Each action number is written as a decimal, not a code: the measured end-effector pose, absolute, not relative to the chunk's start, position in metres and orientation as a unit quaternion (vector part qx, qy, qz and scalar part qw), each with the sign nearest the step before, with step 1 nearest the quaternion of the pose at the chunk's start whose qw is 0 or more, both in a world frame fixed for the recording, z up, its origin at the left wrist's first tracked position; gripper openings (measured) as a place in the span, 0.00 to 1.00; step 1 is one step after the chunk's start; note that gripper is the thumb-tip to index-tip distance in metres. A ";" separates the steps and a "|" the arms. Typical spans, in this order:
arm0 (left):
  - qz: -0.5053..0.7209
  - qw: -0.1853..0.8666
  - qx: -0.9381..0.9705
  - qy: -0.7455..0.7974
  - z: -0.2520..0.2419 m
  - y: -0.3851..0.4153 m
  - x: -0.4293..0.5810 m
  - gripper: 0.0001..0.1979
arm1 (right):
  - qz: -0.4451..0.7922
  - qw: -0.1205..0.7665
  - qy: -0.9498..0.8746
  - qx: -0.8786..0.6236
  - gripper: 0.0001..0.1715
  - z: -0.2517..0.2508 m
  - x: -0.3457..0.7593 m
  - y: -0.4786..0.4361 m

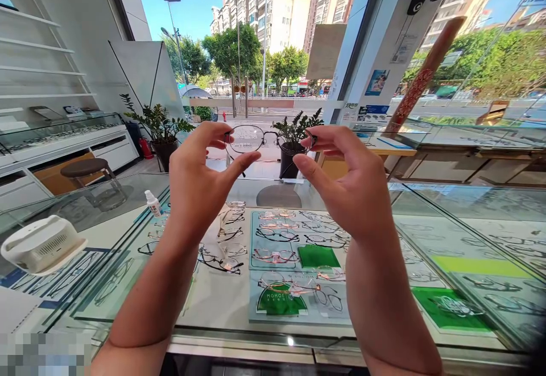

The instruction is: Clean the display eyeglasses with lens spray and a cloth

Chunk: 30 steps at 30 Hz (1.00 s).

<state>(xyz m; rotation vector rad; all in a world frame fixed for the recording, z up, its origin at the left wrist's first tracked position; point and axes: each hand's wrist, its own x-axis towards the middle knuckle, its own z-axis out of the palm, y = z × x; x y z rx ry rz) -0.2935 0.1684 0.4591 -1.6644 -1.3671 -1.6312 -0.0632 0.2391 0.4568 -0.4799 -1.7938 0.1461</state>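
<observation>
I hold a pair of thin dark-rimmed glasses [251, 139] up in front of me, above a glass display counter [426, 330]. My left hand [200, 177] pinches the left lens rim between thumb and fingers. My right hand [347, 180] pinches the frame's right end by the hinge, and the right lens is hard to make out against a potted plant [293, 137] behind it. Both arms reach up from the bottom edge.
Under the counter glass lie several eyeglass frames on trays with green cards [318, 256]. A white machine [40, 244] and a small bottle [152, 203] stand at the left. Behind are a round stool [87, 168], another plant [158, 123], shelves and large windows onto a street.
</observation>
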 end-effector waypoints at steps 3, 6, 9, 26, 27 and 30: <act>-0.594 0.208 -0.601 -0.492 0.459 0.168 -0.293 0.23 | 0.049 0.598 -0.771 -0.212 0.19 0.458 -0.062 0.237; -0.600 0.186 -0.600 -0.496 0.460 0.168 -0.292 0.24 | 0.038 0.596 -0.771 -0.218 0.20 0.459 -0.061 0.235; -0.601 0.160 -0.602 -0.500 0.461 0.166 -0.292 0.23 | 0.033 0.593 -0.773 -0.223 0.19 0.460 -0.061 0.233; -0.592 0.099 -0.616 -0.510 0.461 0.170 -0.296 0.21 | 0.016 0.596 -0.771 -0.225 0.19 0.460 -0.061 0.232; -0.592 0.093 -0.619 -0.508 0.461 0.171 -0.297 0.21 | 0.017 0.597 -0.770 -0.226 0.19 0.460 -0.061 0.232; -0.593 0.069 -0.628 -0.498 0.460 0.174 -0.299 0.20 | 0.017 0.600 -0.768 -0.224 0.19 0.459 -0.060 0.230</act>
